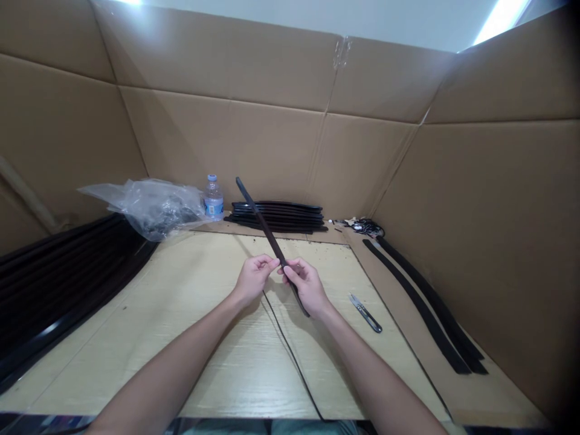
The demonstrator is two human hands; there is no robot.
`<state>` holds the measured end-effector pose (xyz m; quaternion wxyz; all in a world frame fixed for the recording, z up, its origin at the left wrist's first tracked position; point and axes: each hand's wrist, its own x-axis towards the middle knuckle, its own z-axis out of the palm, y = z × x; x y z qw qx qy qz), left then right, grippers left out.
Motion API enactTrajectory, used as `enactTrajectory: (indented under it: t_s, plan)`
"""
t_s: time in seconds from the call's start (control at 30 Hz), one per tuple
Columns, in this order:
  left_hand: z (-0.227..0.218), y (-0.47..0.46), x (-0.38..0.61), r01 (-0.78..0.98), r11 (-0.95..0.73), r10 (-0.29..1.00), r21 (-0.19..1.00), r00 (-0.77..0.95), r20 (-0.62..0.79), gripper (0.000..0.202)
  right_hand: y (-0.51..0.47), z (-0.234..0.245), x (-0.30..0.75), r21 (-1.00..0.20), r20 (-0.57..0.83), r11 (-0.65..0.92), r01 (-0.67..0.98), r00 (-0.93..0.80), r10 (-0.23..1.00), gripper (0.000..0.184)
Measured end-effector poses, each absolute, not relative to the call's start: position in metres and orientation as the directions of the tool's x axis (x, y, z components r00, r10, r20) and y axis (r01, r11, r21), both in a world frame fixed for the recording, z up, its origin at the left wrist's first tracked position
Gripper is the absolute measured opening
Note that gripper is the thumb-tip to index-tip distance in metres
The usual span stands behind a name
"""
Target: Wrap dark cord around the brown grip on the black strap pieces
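Note:
A long, narrow dark strip (pixel 261 220) is held at a slant over the table, its far end raised toward the back wall. My right hand (pixel 309 285) is closed round its lower part, thumb on top. Beside it, my left hand (pixel 254 280) pinches at the strip's edge, fingertips almost meeting those of the right. From under the left hand a thin black cord (pixel 290 348) runs down to the table's front edge. The cord's upper end is hidden by the fingers. Thread snips (pixel 365 313) lie on the table to the right of my right hand.
Glossy dark strips (pixel 67 272) are heaped at the left. At the back are a clear plastic bag (pixel 161 208), a water bottle (pixel 214 199), a stack of black strips (pixel 290 216) and cord scraps (pixel 362 226). Flat black bands (pixel 421 308) lie right. Cardboard walls (pixel 217 133) surround the table.

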<state>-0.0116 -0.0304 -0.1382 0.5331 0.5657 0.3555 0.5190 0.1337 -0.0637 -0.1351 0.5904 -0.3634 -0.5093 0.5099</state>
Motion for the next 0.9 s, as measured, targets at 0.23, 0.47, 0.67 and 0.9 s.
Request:
enactTrajectory:
  t_s: [0.23,0.47,0.67,0.9]
  plan:
    - [-0.139,-0.03,-0.011,-0.182,-0.159,0.953,0.97,0.23,0.199,0.026,-0.061,-0.136,0.137,-0.971,0.201,0.179,-0.161,-0.134,0.97,0.03]
    - [-0.132,-0.04,-0.012,-0.198,-0.175,0.925,0.964,0.303,0.23,0.023,-0.067,-0.137,0.138,-0.98,0.16,0.139,-0.144,-0.148,0.976,0.034]
    - [-0.135,-0.036,-0.011,-0.271,-0.135,0.919,0.953,0.325,0.222,0.021,-0.069,-0.13,0.139,-0.968,0.229,0.205,-0.143,-0.177,0.957,0.03]
    - [-0.141,-0.028,-0.012,-0.301,-0.131,0.942,0.945,0.258,0.213,0.021,-0.068,-0.129,0.138,-0.944,0.197,0.136,-0.301,-0.184,0.963,0.022]
